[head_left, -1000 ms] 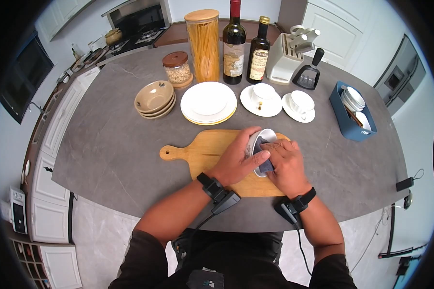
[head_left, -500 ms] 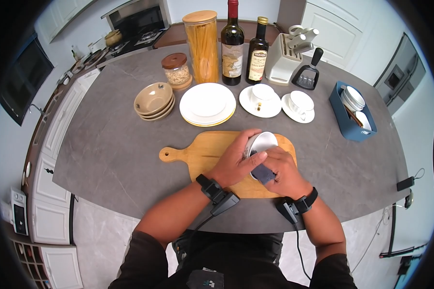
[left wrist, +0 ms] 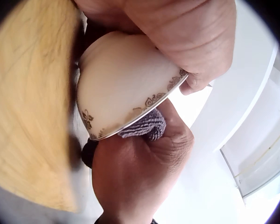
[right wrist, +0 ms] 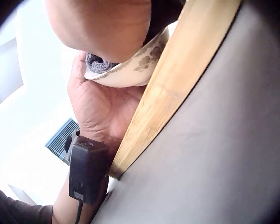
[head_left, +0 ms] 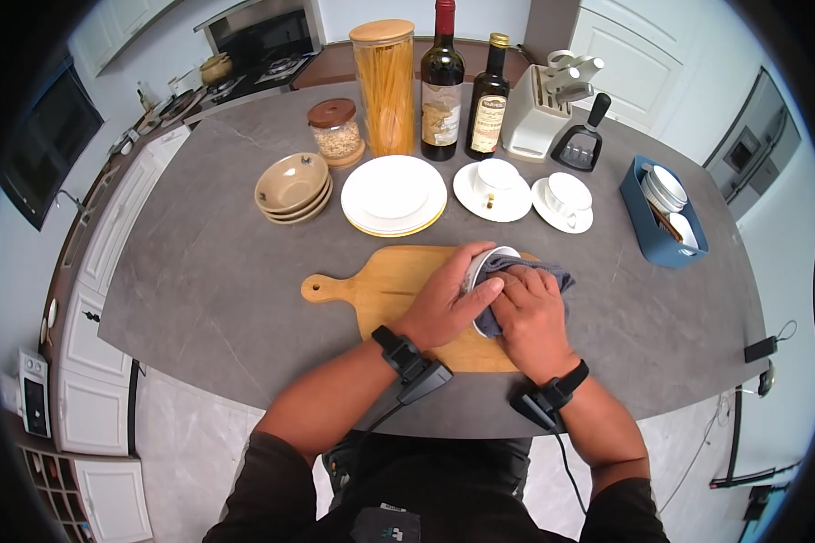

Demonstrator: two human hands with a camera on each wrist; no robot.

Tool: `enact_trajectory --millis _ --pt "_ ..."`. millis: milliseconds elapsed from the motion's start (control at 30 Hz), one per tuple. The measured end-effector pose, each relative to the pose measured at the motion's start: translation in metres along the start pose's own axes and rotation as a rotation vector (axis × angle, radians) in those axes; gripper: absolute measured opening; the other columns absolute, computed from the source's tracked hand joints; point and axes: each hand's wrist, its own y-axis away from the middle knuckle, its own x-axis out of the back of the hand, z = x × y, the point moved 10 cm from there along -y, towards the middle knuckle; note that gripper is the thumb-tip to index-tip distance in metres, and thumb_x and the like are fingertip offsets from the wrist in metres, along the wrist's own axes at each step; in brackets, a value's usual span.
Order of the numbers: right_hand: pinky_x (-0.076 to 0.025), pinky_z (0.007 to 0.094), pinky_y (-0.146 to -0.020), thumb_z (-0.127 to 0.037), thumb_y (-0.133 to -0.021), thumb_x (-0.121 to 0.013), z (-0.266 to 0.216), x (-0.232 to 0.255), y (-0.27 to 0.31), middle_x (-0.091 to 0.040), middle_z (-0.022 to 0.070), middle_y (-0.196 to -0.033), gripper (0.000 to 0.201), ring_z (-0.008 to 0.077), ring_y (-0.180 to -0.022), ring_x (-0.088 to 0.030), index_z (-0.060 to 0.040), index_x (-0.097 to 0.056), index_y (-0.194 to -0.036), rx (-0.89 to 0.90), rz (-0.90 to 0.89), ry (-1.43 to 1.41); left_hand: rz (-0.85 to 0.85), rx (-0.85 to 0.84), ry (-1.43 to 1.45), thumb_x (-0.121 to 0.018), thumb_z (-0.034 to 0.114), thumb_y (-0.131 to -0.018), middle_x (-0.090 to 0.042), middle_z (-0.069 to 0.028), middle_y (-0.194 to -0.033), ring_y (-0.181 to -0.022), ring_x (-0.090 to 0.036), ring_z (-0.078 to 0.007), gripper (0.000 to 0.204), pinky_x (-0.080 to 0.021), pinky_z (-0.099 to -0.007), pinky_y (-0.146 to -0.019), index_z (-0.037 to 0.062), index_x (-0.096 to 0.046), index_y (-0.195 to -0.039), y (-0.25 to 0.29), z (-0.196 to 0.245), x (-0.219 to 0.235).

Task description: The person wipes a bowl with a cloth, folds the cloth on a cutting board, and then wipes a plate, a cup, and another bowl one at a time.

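My left hand (head_left: 444,303) grips a white bowl (left wrist: 126,79) with a brown floral band near its rim. The bowl is tipped on its side above a wooden cutting board (head_left: 389,281), its mouth turned toward my right hand (head_left: 534,317). That hand holds a dark grey cloth (head_left: 557,273), pressing it into the bowl with bent fingers. A fold of ribbed cloth (left wrist: 147,127) shows at the rim in the left wrist view. Cloth and fingers hide most of the bowl's inside in the head view.
Brown bowls (head_left: 292,185), white plates (head_left: 394,199) and two cups on saucers (head_left: 495,204) stand beyond the board. Behind are a pasta jar (head_left: 385,90), bottles (head_left: 442,100) and a knife block (head_left: 534,118). A blue bin (head_left: 652,226) of dishes stands at right.
The cloth hung bunched below my right fingers half a second ago; now it spreads over the bowl's mouth and out to the right. My left hand has kept its grip on the bowl.
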Motion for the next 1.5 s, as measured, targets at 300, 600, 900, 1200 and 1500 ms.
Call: enact_trajectory --millis 300,600,900,1200,1500 --pt "-0.054 0.0466 -0.076 -0.001 -0.066 -0.072 0.027 -0.025 0.017 -0.070 0.0135 -0.090 0.037 0.0391 -0.085 -0.066 0.0002 -0.074 -0.103 -0.206 -0.160 -0.533 0.037 0.046 0.006 -0.060 0.029 -0.112 -0.063 -0.0130 -0.140 -0.128 -0.059 -0.0180 0.053 -0.047 -0.0360 -0.111 -0.0004 -0.049 -0.155 0.001 -0.007 0.001" --pt "-0.055 0.0474 -0.099 -0.008 -0.070 -0.085 0.009 -0.011 0.005 -0.075 0.0147 -0.113 0.051 0.0380 -0.105 -0.071 -0.0027 -0.072 -0.120 -0.074 -0.141 -0.624 0.194 0.079 0.177 -0.054 0.024 -0.113 -0.067 -0.0138 -0.133 -0.121 -0.062 -0.0185 0.043 -0.050 -0.0353 -0.107 -0.0026 -0.054 -0.147 0.000 -0.019 0.017" --pt "-0.048 0.0510 -0.119 0.001 -0.063 -0.083 0.009 -0.009 0.007 -0.073 0.0102 -0.119 0.065 0.0310 -0.115 -0.070 -0.0064 -0.070 -0.126 0.035 -0.189 -0.327 0.329 0.175 0.501 -0.049 0.023 -0.113 -0.064 -0.0115 -0.136 -0.123 -0.060 -0.0153 0.042 -0.049 -0.0333 -0.108 -0.0010 -0.055 -0.147 0.001 -0.039 0.032" --pt "-0.055 0.0502 -0.103 -0.003 -0.075 -0.086 0.025 -0.010 0.016 -0.074 0.0141 -0.108 0.045 0.0371 -0.101 -0.071 -0.0046 -0.071 -0.118 -0.157 0.046 -0.480 0.199 0.082 0.435 -0.068 0.026 -0.109 -0.058 -0.0081 -0.145 -0.128 -0.058 -0.0147 0.062 -0.048 -0.0320 -0.110 0.0011 -0.041 -0.158 0.002 -0.021 0.013" --pt "-0.056 0.0510 -0.101 0.001 -0.071 -0.082 0.015 -0.003 0.006 -0.074 0.0114 -0.108 0.052 0.0366 -0.104 -0.071 -0.0053 -0.071 -0.121 0.040 0.031 -0.431 0.158 0.297 0.841 -0.051 0.043 -0.116 -0.059 -0.0105 -0.140 -0.129 -0.060 -0.0160 0.055 -0.053 -0.0358 -0.108 0.0038 -0.045 -0.154 -0.001 -0.048 0.012"
